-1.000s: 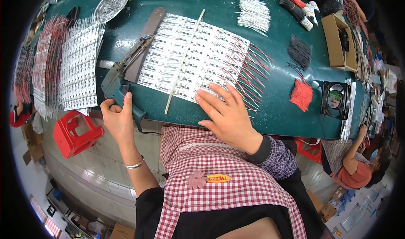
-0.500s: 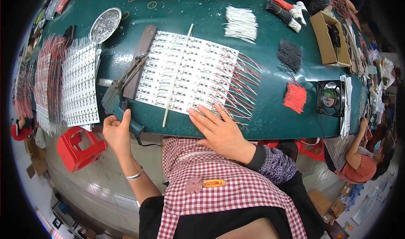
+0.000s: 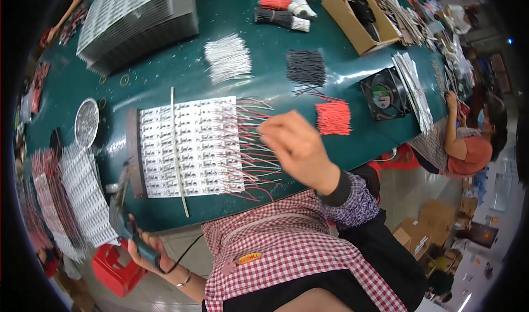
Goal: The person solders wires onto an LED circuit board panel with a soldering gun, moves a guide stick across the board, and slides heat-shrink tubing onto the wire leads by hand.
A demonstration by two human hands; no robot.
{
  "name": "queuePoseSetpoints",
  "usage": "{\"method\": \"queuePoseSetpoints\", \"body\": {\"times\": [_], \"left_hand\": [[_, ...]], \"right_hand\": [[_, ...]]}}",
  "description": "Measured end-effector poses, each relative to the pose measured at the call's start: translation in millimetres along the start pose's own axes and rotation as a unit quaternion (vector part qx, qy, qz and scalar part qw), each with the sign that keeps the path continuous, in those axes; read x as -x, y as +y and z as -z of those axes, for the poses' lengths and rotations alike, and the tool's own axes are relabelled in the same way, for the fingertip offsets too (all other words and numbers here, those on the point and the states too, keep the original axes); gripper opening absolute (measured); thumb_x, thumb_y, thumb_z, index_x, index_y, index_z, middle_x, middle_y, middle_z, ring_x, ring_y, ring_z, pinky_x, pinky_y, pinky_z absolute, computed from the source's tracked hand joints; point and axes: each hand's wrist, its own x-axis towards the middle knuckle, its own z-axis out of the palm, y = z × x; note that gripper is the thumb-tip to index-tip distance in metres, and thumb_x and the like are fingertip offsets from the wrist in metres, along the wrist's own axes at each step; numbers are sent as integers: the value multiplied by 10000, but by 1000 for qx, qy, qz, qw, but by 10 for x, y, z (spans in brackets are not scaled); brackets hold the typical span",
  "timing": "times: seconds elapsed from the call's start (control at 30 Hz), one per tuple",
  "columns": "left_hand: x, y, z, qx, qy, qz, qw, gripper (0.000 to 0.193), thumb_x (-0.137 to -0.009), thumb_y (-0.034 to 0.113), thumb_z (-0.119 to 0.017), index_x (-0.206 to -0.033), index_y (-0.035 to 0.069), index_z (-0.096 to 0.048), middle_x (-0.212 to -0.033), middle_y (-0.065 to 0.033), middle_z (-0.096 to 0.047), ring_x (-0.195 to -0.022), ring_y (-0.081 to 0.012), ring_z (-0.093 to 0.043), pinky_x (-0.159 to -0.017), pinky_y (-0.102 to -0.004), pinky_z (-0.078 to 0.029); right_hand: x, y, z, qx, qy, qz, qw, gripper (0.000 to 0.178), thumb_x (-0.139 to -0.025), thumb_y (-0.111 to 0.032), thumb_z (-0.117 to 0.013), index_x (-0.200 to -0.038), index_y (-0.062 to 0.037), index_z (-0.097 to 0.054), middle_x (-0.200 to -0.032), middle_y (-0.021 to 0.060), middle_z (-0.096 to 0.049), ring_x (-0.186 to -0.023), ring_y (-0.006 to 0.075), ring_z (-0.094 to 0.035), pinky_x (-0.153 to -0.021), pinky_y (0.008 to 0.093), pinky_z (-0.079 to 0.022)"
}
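A white circuit board panel (image 3: pixel 212 147) lies on the green table, with rows of small parts on it. Red and white wires (image 3: pixel 256 163) stick out past its right side. A thin pale strip (image 3: pixel 177 152) lies across the panel, and a brown bar (image 3: pixel 134 152) runs along its left edge. My left hand (image 3: pixel 147 250), at the table's front edge, is wrapped round the green handle of a soldering gun (image 3: pixel 132 228), its cord trailing down. Over the wire ends hovers my right hand (image 3: pixel 297 144), fingers pinched; whatever they hold is hidden.
Piles of white wires (image 3: pixel 228 58), black wires (image 3: pixel 306 68) and red wires (image 3: pixel 333 118) lie beyond. A fan (image 3: pixel 384 94) and a cardboard box (image 3: pixel 361 23) stand right. At left are a metal dish (image 3: pixel 87 123), wired panels (image 3: pixel 85 193) and a tall panel stack (image 3: pixel 138 25). Another person (image 3: pixel 471 138) sits right.
My left hand has closed round the soldering gun's handle. My right hand has lifted off the panel and moved over the wire ends, fingers now pinched. The view has turned.
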Motion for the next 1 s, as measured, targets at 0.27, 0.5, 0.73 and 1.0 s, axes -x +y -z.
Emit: {"method": "queuePoseSetpoints", "body": {"times": [0.27, 0.5, 0.73, 1.0], "left_hand": [[-263, 47, -458, 41, -286, 36, 957, 592, -821, 41, -676, -1293, -61, -334, -906, -63, -412, -745, -111, -460, -527, -237, -392], [-431, 211, -888, -10, -293, 33, 956, 533, -818, 2, -642, -1238, 6, -316, -1026, -86, -340, -935, -188, -423, -656, -273, -459], [-481, 462, -989, -93, -293, 14, 952, 500, -834, -31, -603, -1234, -6, -303, -1056, -104, -343, -905, -181, -421, -647, -282, -441], [-297, 1520, -1283, -233, -299, -180, 907, 518, -901, 3, -560, -1346, -56, -302, -1146, -133, -400, -911, -168, -412, -686, -268, -377]], "right_hand": [[-48, 781, 570, 247, -10, -101, 964, 330, -695, 11, -748, -1015, -16, -677, -957, 85, -592, -926, 282, -575, -792, 374, -491], [-319, 978, 509, 270, -57, -47, 960, 396, -651, -15, -780, -1007, -24, -607, -976, 92, -536, -956, 284, -529, -810, 384, -475], [-466, 1245, 532, 287, -77, -31, 954, 311, -667, -45, -776, -902, -43, -572, -938, 87, -531, -935, 284, -534, -782, 390, -480], [-671, 804, 441, 208, -58, -24, 976, 254, -710, -28, -737, -931, -45, -614, -953, 87, -564, -940, 285, -552, -795, 383, -485]]}}
